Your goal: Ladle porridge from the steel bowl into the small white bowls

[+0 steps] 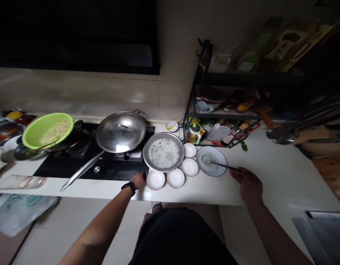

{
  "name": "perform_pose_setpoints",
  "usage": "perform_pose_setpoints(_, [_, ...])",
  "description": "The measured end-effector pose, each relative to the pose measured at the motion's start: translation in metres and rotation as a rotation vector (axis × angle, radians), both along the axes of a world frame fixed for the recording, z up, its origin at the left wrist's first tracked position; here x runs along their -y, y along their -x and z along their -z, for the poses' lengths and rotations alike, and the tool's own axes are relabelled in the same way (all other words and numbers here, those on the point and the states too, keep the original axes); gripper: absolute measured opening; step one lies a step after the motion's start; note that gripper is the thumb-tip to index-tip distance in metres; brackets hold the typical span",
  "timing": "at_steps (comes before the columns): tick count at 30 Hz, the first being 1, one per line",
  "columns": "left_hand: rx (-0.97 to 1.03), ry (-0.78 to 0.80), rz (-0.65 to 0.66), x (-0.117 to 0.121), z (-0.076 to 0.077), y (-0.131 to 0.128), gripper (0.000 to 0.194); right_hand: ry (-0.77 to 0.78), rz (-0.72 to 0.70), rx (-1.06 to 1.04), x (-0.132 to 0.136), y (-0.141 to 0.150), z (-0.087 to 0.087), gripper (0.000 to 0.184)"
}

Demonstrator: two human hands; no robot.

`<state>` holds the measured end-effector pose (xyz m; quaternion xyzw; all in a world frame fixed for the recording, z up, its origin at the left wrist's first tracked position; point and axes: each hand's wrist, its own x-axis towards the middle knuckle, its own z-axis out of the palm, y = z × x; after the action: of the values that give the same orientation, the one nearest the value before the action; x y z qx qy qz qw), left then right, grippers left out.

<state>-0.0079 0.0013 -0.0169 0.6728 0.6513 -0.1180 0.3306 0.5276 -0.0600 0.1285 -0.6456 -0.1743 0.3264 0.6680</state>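
My left hand [138,180], with a dark band at the wrist, is at the front right corner of the black stove [84,162]. Its fingers are curled, and whatever lies under them is hidden. My right hand [249,184] grips the handle of a metal ladle [223,166]. The ladle's bowl rests in a patterned plate [222,156] holding some whitish liquid. Left of the plate stands a metal basin [182,149] of white liquid with dark green bits. Several small white bowls, such as the front one [175,178], sit around the basin.
A lidded pan [121,129] covers the right burner, its long handle pointing towards me. Further left is a green basin [32,132] with pale shreds and chopsticks. A clear glass [22,182] lies near the counter edge. A spice rack [227,115] stands behind the plate.
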Motion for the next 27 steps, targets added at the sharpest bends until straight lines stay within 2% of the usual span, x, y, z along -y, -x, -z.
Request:
perform_pose_setpoints(4, [0.006, -0.002, 0.004, 0.001, -0.001, -0.001, 0.024, -0.034, -0.056, 0.001, -0.016, 0.018, -0.015, 0.049])
perform_pose_setpoints(7, [-0.003, -0.003, 0.007, 0.001, -0.003, -0.002, 0.025, -0.045, -0.117, -0.014, -0.033, 0.045, -0.020, 0.052])
perform_pose_setpoints(10, [-0.018, -0.006, 0.014, 0.002, -0.005, -0.003, 0.028, 0.005, -0.229, -0.025, -0.052, 0.083, -0.015, 0.049])
perform_pose_setpoints(14, [-0.028, -0.020, 0.019, 0.003, -0.006, -0.005, 0.030, 0.105, -0.425, 0.041, -0.076, 0.140, 0.001, 0.041])
perform_pose_setpoints(17, [-0.021, -0.023, 0.013, 0.004, -0.006, -0.005, 0.030, 0.033, -0.626, 0.348, -0.081, 0.171, 0.010, 0.037])
perform_pose_setpoints(21, [-0.011, -0.031, -0.001, 0.005, -0.007, -0.005, 0.029, -0.263, -1.152, 1.121, -0.068, 0.186, 0.008, 0.030])
perform_pose_setpoints(23, [-0.006, -0.034, 0.004, 0.005, -0.008, -0.005, 0.028, -0.361, -1.321, 1.409, -0.060, 0.184, 0.003, 0.036])
perform_pose_setpoints(25, [0.004, -0.033, 0.008, 0.004, -0.009, -0.005, 0.027, -0.391, -1.347, 1.551, -0.053, 0.177, -0.002, 0.041])
perform_pose_setpoints(27, [0.014, -0.027, 0.005, 0.004, -0.009, -0.004, 0.026, -0.369, -1.258, 1.559, -0.048, 0.162, -0.006, 0.042])
